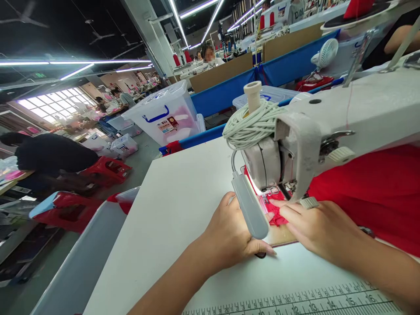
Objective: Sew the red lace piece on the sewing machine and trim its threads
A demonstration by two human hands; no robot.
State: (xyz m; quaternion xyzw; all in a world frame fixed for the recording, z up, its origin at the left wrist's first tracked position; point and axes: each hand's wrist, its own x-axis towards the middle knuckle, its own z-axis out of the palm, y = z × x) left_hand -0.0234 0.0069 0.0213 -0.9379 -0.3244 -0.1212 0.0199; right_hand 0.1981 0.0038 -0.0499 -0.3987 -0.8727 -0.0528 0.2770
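Stool (111, 169) in red stands at far left; then comes a clear bin (175, 109), beyond the white table (164, 205). The left hand (229, 232) rests low over the table, thumb spread away from the forefinger beside a small dark thing (260, 255), too hidden to name. A lamp (251, 208) covers most of its fingers, so whether they grip anything I cannot tell. Above, a coil of pale cord (247, 124) sits on the head of the machine (367, 107). Just right of the lamp lies the cloth (278, 215), red and brightly lit, under that head. The right hand (320, 225) lies on it, fingers stretched out, clamped round nothing that shows. Behind its wrist spreads a larger red swath (377, 188); I cannot tell whether it joins the cloth.

To feed the cloth well, both hands should hold it flat and steer without tugging, letting the machine draw it. The right fingertips look close under the head, so they would do best off to the side. The swath's weight could drag; slack there should help.
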